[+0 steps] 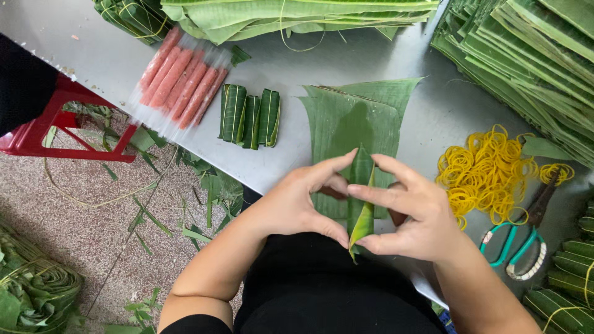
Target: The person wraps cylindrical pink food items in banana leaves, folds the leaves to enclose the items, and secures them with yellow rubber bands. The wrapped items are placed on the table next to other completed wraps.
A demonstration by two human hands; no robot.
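My left hand [303,201] and my right hand [411,213] meet over the near edge of a steel table [111,59], both pinching a narrow roll wrapped in green banana leaf [361,204] that stands roughly upright between my fingertips. Under it lies a flat stack of cut banana leaf pieces [352,117]. Three finished leaf-wrapped rolls [250,116] lie side by side to the left. Beside those, several pink sausage sticks in clear plastic [179,77] lie in a row.
A heap of yellow rubber bands [486,170] and green-handled scissors [516,241] sit to the right. Big leaf stacks [526,55] fill the back and right. More wrapped rolls [566,284] lie at the lower right. A red stool [62,124] and leaf scraps are on the floor.
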